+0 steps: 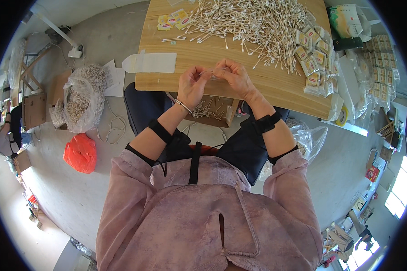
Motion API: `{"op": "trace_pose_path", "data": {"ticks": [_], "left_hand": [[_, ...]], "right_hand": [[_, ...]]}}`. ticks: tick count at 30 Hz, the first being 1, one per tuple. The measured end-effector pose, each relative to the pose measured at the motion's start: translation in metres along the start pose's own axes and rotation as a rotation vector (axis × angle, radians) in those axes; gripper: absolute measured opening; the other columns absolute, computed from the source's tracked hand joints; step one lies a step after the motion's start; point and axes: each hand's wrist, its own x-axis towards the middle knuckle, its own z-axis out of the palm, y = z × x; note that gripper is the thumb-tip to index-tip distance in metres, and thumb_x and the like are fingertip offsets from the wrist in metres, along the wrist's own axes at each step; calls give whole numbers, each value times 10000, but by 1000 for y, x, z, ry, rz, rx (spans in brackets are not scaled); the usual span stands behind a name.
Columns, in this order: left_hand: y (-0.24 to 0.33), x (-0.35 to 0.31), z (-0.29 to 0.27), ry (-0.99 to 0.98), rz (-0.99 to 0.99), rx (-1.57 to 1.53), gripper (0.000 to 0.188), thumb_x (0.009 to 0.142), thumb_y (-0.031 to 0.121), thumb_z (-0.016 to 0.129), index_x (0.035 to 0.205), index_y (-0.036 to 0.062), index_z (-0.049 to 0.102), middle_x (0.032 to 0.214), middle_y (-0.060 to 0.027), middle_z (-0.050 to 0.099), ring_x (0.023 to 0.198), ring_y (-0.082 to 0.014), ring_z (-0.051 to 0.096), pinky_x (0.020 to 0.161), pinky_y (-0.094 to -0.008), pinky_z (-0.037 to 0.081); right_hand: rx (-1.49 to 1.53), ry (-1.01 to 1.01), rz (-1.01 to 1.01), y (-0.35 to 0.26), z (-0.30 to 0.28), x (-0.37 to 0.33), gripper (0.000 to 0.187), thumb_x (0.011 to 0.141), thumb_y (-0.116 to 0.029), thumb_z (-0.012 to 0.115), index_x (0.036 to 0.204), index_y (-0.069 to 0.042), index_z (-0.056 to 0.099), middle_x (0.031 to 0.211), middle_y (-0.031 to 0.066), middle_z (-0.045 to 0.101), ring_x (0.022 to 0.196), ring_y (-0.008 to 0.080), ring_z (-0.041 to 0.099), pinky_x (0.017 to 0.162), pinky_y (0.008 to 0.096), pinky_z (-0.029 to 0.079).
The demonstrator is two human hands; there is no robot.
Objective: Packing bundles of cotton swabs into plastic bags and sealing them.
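Over the near edge of the wooden table point(239, 90), my left hand point(193, 86) and my right hand point(235, 77) meet with fingers pinched. Between the fingertips is something small and pale or clear, too hidden to name. Beyond them a large heap of cotton swabs point(253, 27) spreads over the table. To the left of my left hand lies a flat white sheet point(156, 63), with small yellow-and-white cards point(180, 18) farther back. Clear packets of swabs point(319, 58) are piled at the right. Below my hands, under the tabletop, a box point(231, 110) holds loose swabs.
On the floor at the left stand a clear bag full of swabs point(83, 97) and a red plastic bag point(80, 153). A tape roll point(343, 116) sits by the table's right corner. More packets point(382, 67) hang or lie beyond it. Another person point(7, 131) is far left.
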Motion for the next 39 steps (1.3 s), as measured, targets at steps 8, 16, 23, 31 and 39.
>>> {"op": "trace_pose_path", "data": {"ticks": [8,16,23,31,39], "left_hand": [[-9,-6,0,23,-43,-267,64,865,76,592,863,13,580,808,16,579,751,-48,513,688,-188,404],[-12,9,-6,-130,-159,-494,54,864,-2,530,833,27,563,831,1,560,767,-56,476,696,-174,370],[-11,10,-1,-165,-108,-414,77,900,49,515,856,20,571,878,-14,588,793,-61,481,732,-186,383],[-11,16,-9,-172,-60,-160,102,873,110,630,890,15,596,834,22,610,741,-37,530,662,-176,422],[-10,20,-9,-175,-21,-71,135,881,133,630,904,2,610,784,27,602,706,-31,524,642,-186,429]], "right_hand": [[-16,28,-51,3,5,-2,77,805,-105,658,775,-49,615,741,-22,608,683,39,498,639,198,418],[190,88,134,1,-1,-4,33,787,-31,649,807,-8,659,799,45,662,768,90,585,749,230,464],[233,100,127,2,-6,-5,26,782,-19,654,803,-12,665,804,50,668,762,94,585,746,231,460],[293,91,95,0,-2,-6,11,788,-25,655,784,-15,657,784,33,662,759,83,584,733,219,459],[227,124,64,3,-4,-6,11,781,-16,658,790,-11,660,789,36,666,741,84,587,718,226,468]]}}
